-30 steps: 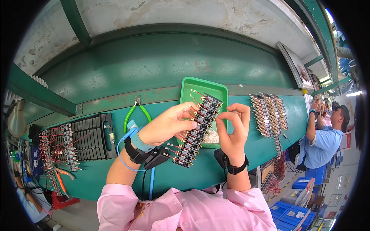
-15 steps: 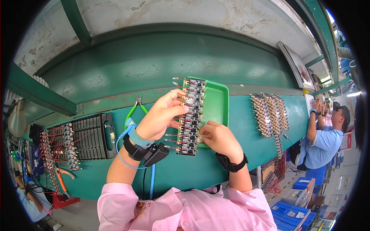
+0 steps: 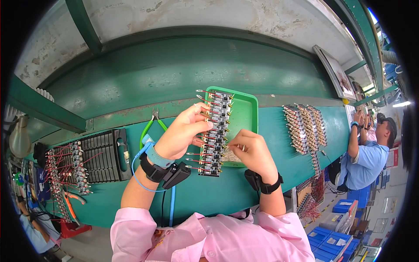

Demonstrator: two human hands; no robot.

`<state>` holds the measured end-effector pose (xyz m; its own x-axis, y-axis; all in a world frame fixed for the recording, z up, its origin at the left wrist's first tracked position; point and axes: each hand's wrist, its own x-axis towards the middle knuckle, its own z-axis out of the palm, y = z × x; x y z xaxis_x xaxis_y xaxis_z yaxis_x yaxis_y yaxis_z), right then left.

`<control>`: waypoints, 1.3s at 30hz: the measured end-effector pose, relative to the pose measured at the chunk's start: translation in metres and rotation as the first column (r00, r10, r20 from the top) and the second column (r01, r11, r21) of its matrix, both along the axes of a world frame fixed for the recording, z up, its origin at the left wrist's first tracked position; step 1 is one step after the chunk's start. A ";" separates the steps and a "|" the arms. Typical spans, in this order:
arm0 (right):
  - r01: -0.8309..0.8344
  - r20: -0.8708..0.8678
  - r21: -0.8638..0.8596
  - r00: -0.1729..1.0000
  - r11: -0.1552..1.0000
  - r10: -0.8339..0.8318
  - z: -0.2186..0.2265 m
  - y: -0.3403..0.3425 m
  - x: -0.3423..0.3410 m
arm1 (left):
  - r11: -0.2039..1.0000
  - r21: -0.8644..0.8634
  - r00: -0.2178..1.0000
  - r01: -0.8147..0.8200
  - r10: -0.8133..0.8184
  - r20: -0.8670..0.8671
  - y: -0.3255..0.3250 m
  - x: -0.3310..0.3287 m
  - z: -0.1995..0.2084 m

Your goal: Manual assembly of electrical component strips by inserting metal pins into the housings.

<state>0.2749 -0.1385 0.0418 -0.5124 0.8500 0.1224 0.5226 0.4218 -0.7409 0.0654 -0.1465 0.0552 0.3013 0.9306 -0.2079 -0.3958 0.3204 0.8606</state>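
Note:
My left hand (image 3: 187,130) is closed on a long panel of small circuit boards (image 3: 217,131), gripping its left edge between thumb and fingers. The panel is held upright above the bench, with short red wires sticking out on its left and brass-coloured parts along its right. My right hand (image 3: 254,152) is pinched beside the panel's lower right edge; anything between its fingertips is too small to make out. Under and behind the panel lies a green tray (image 3: 246,102), with a heap of small pale pieces (image 3: 229,156) at its near end.
Green-handled cutters (image 3: 150,126) lie left of my left hand. Farther left are a black slotted rack (image 3: 102,157), wired board strips (image 3: 78,168) and orange-handled pliers (image 3: 70,203). More board strips (image 3: 305,129) lie to the right. A person in blue (image 3: 366,155) works beyond the bench's right end.
My right hand has moved slightly up and right from the panel's lower edge, uncovering the pale pieces in the tray. My left hand and the panel have barely moved.

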 end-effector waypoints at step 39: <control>0.169 -0.160 0.373 0.980 0.913 -0.116 0.025 -0.008 -0.014 | 0.994 -0.014 0.988 0.112 -0.113 -0.101 -0.003 0.007 -0.002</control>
